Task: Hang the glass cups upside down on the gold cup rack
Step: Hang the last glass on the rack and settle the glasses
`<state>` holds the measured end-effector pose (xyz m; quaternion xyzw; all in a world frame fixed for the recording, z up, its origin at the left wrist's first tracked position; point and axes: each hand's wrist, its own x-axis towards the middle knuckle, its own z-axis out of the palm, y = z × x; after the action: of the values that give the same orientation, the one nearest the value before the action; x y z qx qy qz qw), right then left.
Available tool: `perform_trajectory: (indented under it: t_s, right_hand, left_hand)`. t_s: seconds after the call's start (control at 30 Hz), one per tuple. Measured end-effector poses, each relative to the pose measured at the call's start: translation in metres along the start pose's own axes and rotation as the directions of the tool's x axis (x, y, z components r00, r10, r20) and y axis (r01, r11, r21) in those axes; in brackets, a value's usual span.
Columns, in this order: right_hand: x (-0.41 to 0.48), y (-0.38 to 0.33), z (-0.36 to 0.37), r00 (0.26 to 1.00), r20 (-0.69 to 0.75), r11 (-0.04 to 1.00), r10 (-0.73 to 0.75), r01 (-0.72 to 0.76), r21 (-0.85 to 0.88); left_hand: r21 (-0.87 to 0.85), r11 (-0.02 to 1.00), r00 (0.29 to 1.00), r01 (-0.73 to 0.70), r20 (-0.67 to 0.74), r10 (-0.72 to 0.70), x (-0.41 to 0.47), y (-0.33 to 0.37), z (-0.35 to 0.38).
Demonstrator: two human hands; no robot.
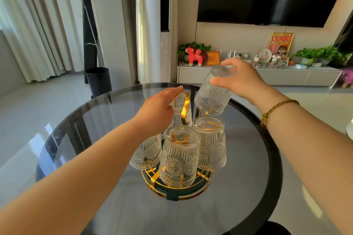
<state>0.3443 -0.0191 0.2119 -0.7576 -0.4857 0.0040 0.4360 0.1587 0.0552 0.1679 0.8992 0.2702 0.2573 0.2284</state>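
The gold cup rack [184, 108] stands on a round base [200, 189] in the middle of the table. Several embossed glass cups hang on it upside down: one at the front [178, 158], one to the right [211, 144], one at the left [146, 153], and one behind, partly hidden by my left hand. My left hand [157, 109] rests on the rack's looped gold handle. My right hand [237, 77] grips the base of another glass cup [212, 94], upside down and tilted, its mouth over a gold prong at the rack's back right.
The round glass table [254, 158] has a dark rim. Beyond it, a black bin [98, 81] stands on the floor at left, and a low white cabinet [267, 76] with plants and ornaments lines the wall under a dark screen.
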Motion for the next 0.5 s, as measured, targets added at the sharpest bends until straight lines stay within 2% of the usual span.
perform_trajectory:
  t_s: [0.17,0.5]
  right_hand:
    - [-0.001,0.003,0.013,0.995,0.091,0.995,0.026,-0.016,-0.103]
    - [-0.011,0.021,0.051,0.957,0.246,0.985,0.153,-0.128,-0.114]
  left_hand:
    - [0.088,0.994,0.997,-0.062,-0.041,0.066,0.002,-0.003,0.009]
    - [0.159,0.984,0.990,-0.074,-0.106,0.092,0.002,-0.008,0.010]
